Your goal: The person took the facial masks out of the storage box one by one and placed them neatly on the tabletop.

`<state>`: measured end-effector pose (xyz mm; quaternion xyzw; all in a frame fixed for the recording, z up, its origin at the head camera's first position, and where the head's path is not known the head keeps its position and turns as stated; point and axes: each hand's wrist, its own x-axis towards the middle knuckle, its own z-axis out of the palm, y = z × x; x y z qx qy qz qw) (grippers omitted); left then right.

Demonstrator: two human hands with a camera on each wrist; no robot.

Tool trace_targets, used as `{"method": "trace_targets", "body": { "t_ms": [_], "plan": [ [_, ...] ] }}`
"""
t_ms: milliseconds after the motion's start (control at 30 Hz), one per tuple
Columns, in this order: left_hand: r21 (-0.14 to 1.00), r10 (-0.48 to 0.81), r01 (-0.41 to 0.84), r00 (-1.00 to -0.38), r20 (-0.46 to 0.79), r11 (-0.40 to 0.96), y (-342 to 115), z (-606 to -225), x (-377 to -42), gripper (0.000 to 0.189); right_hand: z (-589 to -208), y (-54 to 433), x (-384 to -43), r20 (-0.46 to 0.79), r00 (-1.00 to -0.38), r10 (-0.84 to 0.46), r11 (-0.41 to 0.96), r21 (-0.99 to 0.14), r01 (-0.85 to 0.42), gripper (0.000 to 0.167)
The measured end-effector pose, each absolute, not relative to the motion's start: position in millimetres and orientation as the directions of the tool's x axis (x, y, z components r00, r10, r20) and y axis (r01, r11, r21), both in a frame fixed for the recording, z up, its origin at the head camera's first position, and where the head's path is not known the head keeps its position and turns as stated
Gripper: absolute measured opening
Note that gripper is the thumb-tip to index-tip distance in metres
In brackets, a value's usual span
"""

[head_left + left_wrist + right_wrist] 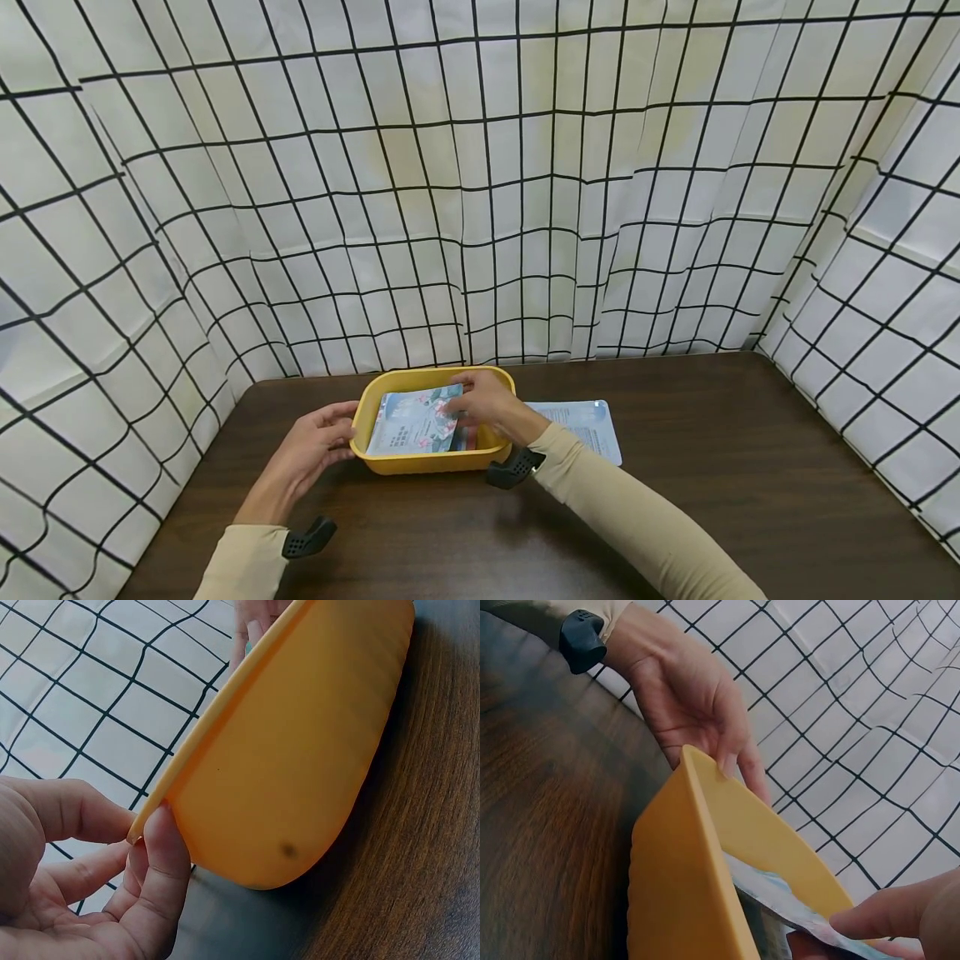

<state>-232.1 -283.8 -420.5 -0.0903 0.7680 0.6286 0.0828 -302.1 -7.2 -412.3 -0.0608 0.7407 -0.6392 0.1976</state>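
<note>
A yellow plastic basin point(420, 464) stands on the dark wooden table. My left hand point(315, 442) pinches its left rim between thumb and fingers, as the left wrist view shows close up. Inside the basin lies a light blue flat packet with pink flowers point(416, 421). My right hand point(491, 404) reaches over the basin's right side and grips the packet's right edge, thumb on top point(881, 911). Beneath that packet, something reddish and dark point(465, 438) shows in part; its kind is hidden.
Another light blue flat packet point(581, 425) lies on the table point(705, 450) just right of the basin, partly behind my right wrist. White curtains with a black grid point(517, 208) enclose the table at the back and sides.
</note>
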Motion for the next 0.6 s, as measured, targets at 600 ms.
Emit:
{"method": "trace_targets", "body": {
  "t_ms": [600],
  "plan": [
    [0.950, -0.041, -0.237, -0.971, -0.234, 0.202, -283.4, -420.9, -230.0, 0.052, -412.9, -7.0, -295.4, -0.241, -0.857, -0.456, 0.273, -0.954, 0.122, 0.024]
  ]
}}
